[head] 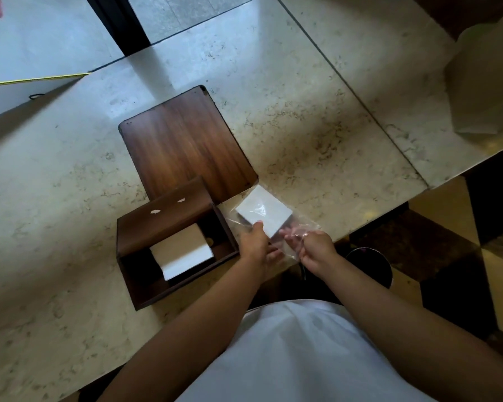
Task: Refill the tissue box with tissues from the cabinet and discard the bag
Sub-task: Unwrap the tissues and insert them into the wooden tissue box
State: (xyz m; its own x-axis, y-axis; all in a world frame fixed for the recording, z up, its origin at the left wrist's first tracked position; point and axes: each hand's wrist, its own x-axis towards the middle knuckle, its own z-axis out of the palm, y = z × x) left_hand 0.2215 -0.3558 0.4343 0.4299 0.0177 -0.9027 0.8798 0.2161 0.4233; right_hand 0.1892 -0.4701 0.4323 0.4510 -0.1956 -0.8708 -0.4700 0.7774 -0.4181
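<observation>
White shirt nearest; left hand [254, 242] pinches tissue stack [263, 211] inside clear bag [299, 227], right hand [314, 246] grips bag edge, right of open tissue box [172, 242] on table [302, 126]; risk: thin plastic snags, stack fans out

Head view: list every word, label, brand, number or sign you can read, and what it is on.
None is readable.
Tissue box: two pale marks on its wall, too blurred to tell whether they are print.
Bag, tissues, wooden lid: no print visible.
</observation>
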